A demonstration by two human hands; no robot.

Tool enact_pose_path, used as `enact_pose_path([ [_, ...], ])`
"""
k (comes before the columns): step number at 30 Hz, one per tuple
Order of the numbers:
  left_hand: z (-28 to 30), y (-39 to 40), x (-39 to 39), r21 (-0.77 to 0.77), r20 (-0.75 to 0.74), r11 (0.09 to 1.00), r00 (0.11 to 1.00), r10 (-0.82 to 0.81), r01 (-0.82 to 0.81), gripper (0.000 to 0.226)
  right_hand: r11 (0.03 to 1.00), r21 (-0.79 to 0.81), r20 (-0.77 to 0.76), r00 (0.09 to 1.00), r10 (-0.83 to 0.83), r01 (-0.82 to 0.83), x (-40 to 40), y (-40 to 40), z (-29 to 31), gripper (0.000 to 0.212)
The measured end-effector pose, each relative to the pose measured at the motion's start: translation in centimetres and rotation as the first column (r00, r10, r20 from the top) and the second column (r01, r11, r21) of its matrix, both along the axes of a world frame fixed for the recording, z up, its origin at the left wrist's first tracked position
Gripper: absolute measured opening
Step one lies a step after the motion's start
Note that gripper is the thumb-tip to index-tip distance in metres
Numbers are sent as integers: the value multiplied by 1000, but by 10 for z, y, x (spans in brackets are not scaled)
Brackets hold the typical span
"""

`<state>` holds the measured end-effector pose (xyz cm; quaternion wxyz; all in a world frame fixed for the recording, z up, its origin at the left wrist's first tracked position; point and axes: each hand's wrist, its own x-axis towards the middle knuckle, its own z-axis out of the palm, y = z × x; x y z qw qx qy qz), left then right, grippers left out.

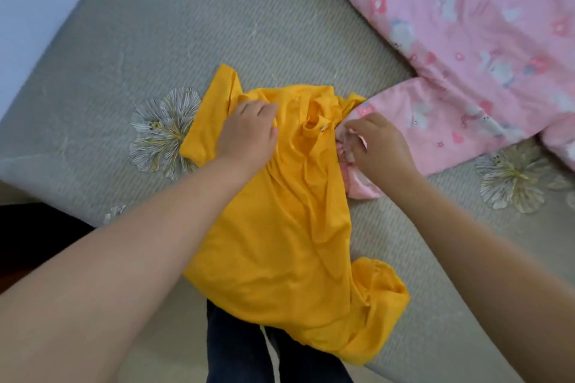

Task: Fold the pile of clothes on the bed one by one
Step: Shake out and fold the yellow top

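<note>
A yellow shirt (280, 227) lies crumpled on the bed (155, 40), its lower part hanging over the bed's near edge in front of the person's dark trousers (236, 348). The left hand (249, 130) sits on the shirt's upper left part, beside the short sleeve, with its fingers curled into the cloth and gripping a fold of it. The right hand (376, 143) is at the shirt's upper right edge, by the neck opening, its fingertips pinching fabric there; whether that fabric belongs to the shirt or to the pink garment touching it cannot be told. That small pink printed garment (435, 124) lies just right of the shirt, its near corner tucked under the right hand. A larger pink printed quilt (482, 9) is spread beyond it, to the shirt's upper right. The bed cover is grey-green with flower prints, 1 flower (165, 130) showing just left of the shirt's sleeve and another (513, 177) well to the shirt's right.
</note>
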<state>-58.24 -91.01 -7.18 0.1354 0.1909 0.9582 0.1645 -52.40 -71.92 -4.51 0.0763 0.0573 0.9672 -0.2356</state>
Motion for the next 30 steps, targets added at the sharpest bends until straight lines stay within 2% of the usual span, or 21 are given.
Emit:
enact_pose_path([
  [3, -20, 26, -34, -114, 3, 988, 995, -100, 99, 53, 990, 87, 94, 990, 106, -114, -55, 5, -27, 52],
  [5, -28, 35, -47, -174, 2, 974, 989, -145, 143, 43, 955, 130, 190, 952, 241, -268, -82, 8, -42, 54],
  [7, -27, 31, -56, -115, -17, 980, 986, -164, 161, 30, 892, 197, 272, 897, 349, -407, -98, 9, -49, 49],
  [9, -20, 18, -61, 81, -15, 989, 992, -123, 123, 26, 870, 253, 263, 896, 358, -422, -103, 13, -46, 36],
  [11, -5, 1, -63, 301, 14, 954, 1000, -5, 1, 21, 920, 211, 156, 940, 302, -331, -103, 17, -34, 29],
  [13, 17, -13, -67, 401, 42, 909, 994, 104, -112, 14, 992, 13, 23, 992, 126, -126, -98, 14, -13, 26],
  [14, 29, -17, -70, 423, 45, 892, 987, 153, -158, 13, 994, -107, -14, 1000, 2, -3, -96, 11, 0, 25],
  [16, 59, -20, -81, 477, 57, 837, 960, 274, -267, 14, 936, -303, -46, 978, -202, 179, -96, 8, 28, 24],
  [19, 114, -19, -98, 552, 27, 757, 914, 404, -350, 14, 863, -387, -105, 915, -390, 324, -101, 17, 83, 23],
  [23, 202, 6, -106, 633, -157, 766, 949, 272, -115, 15, 857, -361, -255, 845, -470, 368, -100, 46, 180, 27],
  [25, 248, 23, -108, 673, -220, 739, 947, 234, -26, 18, 864, -317, -345, 801, -489, 391, -90, 61, 232, 24],
  [30, 371, 71, -100, 730, -436, 630, 890, 132, 264, 20, 817, -251, -616, 566, -548, 519, -36, 100, 364, 18],
])
